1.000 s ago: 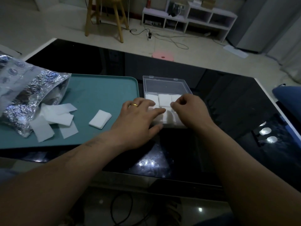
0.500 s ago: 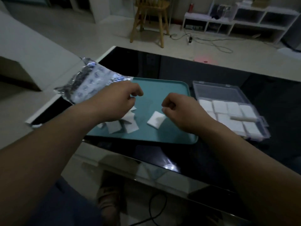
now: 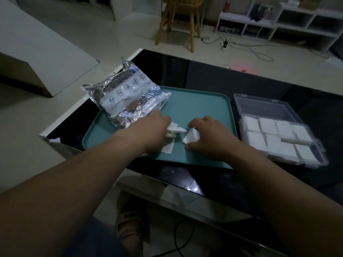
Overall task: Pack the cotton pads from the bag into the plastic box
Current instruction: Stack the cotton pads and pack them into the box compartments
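A crinkled silver bag point(image 3: 128, 101) lies on the left of a teal tray point(image 3: 194, 106). Loose white cotton pads point(image 3: 171, 131) lie at the bag's mouth, and my left hand point(image 3: 148, 134) is on them, fingers curled round a few. My right hand point(image 3: 209, 138) pinches one white pad point(image 3: 191, 137) between thumb and fingers, tilting it up off the tray. To the right, a clear plastic box point(image 3: 274, 112) stands open, its lid laid back. Several pads point(image 3: 274, 134) fill its compartments, and one pad point(image 3: 295, 140) lies on top on edge.
The tray and box sit on a glossy black table point(image 3: 222, 76) whose near edge runs under my forearms. A wooden stool point(image 3: 178, 19) and white shelves point(image 3: 289, 17) stand on the floor beyond, with cables lying between them.
Both hands left the box and moved left over the tray. The left hand dropped onto the loose pads by the bag. The right hand closed on the single pad and tilted it up.
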Demonstrator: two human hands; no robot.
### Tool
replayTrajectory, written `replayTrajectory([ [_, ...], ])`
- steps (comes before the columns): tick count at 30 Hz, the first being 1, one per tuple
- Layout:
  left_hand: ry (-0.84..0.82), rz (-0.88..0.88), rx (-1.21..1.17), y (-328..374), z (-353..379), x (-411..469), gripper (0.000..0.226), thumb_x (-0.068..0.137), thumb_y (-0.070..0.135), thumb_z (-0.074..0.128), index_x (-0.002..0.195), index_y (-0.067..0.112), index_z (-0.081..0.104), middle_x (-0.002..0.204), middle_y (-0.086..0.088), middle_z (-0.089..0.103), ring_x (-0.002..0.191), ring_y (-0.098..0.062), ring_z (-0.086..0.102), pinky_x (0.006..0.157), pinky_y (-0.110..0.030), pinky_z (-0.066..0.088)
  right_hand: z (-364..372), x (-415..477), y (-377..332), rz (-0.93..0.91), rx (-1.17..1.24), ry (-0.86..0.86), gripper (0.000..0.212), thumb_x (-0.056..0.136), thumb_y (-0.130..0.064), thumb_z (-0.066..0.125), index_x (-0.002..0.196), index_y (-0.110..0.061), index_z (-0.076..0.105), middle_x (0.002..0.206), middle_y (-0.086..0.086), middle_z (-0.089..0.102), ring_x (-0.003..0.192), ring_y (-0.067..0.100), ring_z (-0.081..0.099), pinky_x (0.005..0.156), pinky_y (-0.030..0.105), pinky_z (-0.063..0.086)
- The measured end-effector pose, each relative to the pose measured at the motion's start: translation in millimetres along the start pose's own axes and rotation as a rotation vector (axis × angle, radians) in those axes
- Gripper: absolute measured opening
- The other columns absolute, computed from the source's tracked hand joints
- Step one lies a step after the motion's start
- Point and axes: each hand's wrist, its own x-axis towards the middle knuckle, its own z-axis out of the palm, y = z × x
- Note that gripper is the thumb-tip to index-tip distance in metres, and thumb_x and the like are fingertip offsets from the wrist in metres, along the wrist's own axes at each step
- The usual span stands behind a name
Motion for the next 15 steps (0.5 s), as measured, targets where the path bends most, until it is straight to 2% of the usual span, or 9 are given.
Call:
replayTrajectory([
  [4, 0.083, 0.089, -0.081, 15.1, 11.1, 12.1, 0.027, 0.093, 0.028, 0.060, 0.119, 0.020, 0.059, 0.109, -0.007, 0.049, 0.102, -0.034, 0.058, 0.078, -0.037, 0.041, -6.0, -6.5, 15.2, 0.019, -0.023, 0.034, 0.061, 0.086, -0.049, 0.074, 0.140, -0.029, 0.052, 0.133, 0.006, 0.053, 0.123, 0.031, 0.051, 0.095, 0.040, 0.048],
  [7, 0.130, 0.145, -0.096, 23.3, 9.8, 17.2, 0.015, 0.093, 0.029, 0.059, 0.106, 0.024, 0.061, 0.099, -0.003, 0.051, 0.099, -0.033, 0.059, 0.077, -0.039, 0.046, -11.9, -12.2, 28.8, 0.023, -0.039, 0.076, 0.047, 0.091, -0.050, 0.067, 0.131, -0.028, 0.055, 0.125, 0.005, 0.059, 0.115, 0.029, 0.057, 0.089, 0.039, 0.050],
  [9, 0.122, 0.156, -0.087, 23.6, 6.2, 15.8, 0.023, 0.089, 0.033, 0.065, 0.111, 0.030, 0.062, 0.100, 0.001, 0.052, 0.101, -0.030, 0.060, 0.082, -0.043, 0.050, -13.3, -16.5, 33.3, 0.008, -0.033, 0.095, 0.036, 0.094, -0.046, 0.065, 0.123, -0.026, 0.057, 0.120, 0.004, 0.061, 0.109, 0.029, 0.059, 0.085, 0.039, 0.049],
  [12, 0.044, 0.173, 0.023, 19.5, 1.9, 11.8, 0.054, 0.086, 0.033, 0.072, 0.136, 0.039, 0.054, 0.118, 0.000, 0.054, 0.113, -0.027, 0.056, 0.093, -0.044, 0.049, -12.2, -22.6, 37.2, -0.029, -0.077, 0.063, 0.035, 0.092, -0.044, 0.065, 0.122, -0.026, 0.057, 0.122, 0.003, 0.059, 0.114, 0.028, 0.056, 0.087, 0.037, 0.047],
  [15, 0.039, 0.191, 0.126, 16.3, 1.0, 10.8, 0.057, 0.091, 0.019, 0.061, 0.144, 0.039, 0.048, 0.129, -0.003, 0.052, 0.121, -0.029, 0.052, 0.098, -0.045, 0.046, -11.4, -22.8, 37.5, -0.035, -0.123, 0.034, 0.040, 0.090, -0.050, 0.068, 0.121, -0.028, 0.056, 0.122, 0.001, 0.058, 0.115, 0.025, 0.052, 0.088, 0.037, 0.045],
])
